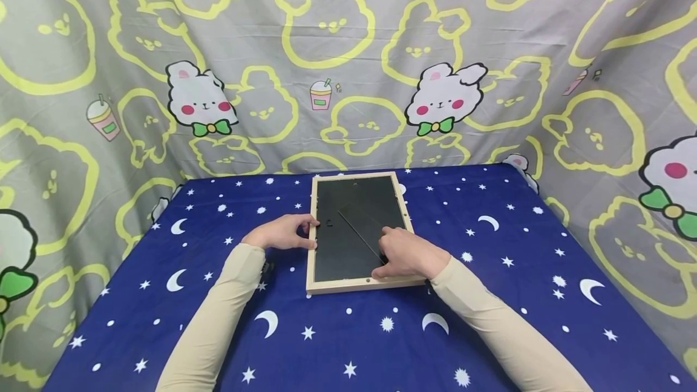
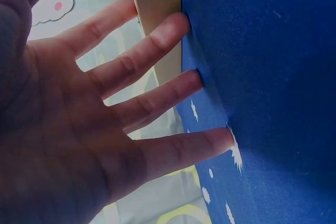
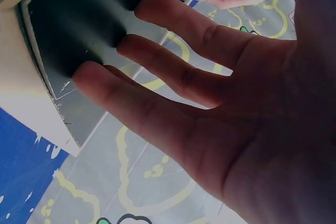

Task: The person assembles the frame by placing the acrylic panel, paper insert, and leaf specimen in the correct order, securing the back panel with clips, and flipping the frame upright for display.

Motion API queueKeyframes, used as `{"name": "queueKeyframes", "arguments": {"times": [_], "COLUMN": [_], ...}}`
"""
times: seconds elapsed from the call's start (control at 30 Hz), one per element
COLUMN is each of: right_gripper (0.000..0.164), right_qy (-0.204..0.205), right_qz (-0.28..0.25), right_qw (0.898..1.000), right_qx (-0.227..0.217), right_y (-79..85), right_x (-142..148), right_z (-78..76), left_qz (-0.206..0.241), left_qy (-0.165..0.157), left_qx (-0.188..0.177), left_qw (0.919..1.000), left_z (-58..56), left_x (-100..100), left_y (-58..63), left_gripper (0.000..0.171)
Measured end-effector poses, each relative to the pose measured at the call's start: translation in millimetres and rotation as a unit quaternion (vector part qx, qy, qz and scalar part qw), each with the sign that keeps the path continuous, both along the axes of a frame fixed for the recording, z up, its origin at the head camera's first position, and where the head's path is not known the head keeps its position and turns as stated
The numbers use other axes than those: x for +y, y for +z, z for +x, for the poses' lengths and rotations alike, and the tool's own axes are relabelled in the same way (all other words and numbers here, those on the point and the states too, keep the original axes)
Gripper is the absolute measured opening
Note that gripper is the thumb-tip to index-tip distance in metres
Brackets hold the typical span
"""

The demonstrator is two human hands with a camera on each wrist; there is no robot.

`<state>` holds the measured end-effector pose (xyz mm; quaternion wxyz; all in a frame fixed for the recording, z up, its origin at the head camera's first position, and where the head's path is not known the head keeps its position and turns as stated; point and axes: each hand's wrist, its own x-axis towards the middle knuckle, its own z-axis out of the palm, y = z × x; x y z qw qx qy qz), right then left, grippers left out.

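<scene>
A light wood picture frame (image 1: 309,271) lies back side up on the table, showing its black backing board (image 1: 343,247). A thin, flat stand leg (image 1: 356,231) runs diagonally across the board, its lower end partly covered by my right hand. My left hand (image 1: 285,231) is at the frame's left side, thumb and fingertips touching the wooden edge; the left wrist view shows its fingers spread and fairly straight. Over the lower right part of the backing is my right hand (image 1: 411,253). In the right wrist view, its extended fingertips (image 3: 92,77) touch the dark board.
A dark blue cloth (image 1: 218,313) with white moons and stars covers the table around the frame. Behind and at both sides hangs a grey curtain (image 1: 348,132) with yellow outlines and white cartoon animals.
</scene>
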<state>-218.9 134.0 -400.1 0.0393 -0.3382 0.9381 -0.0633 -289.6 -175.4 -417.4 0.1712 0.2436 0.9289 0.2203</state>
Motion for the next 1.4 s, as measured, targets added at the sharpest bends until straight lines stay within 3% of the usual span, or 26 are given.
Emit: {"name": "queueKeyframes", "arguments": {"times": [0.63,1.4], "right_gripper": [0.039,0.039], "right_qy": [-0.020,-0.116], "right_qz": [0.020,0.027], "right_qw": [1.000,0.992], "right_qx": [0.013,-0.039], "right_y": [5.3,10.2], "right_x": [-3,-17], "right_z": [1.9,7.8], "left_qz": [-0.003,-0.001], "left_qy": [0.010,0.014], "left_qx": [0.015,0.012], "left_qw": [0.9998,0.9998], "left_z": [-1.3,0.1], "left_x": [-1,1], "left_y": [1.8,0.3], "left_gripper": [0.055,0.055]}}
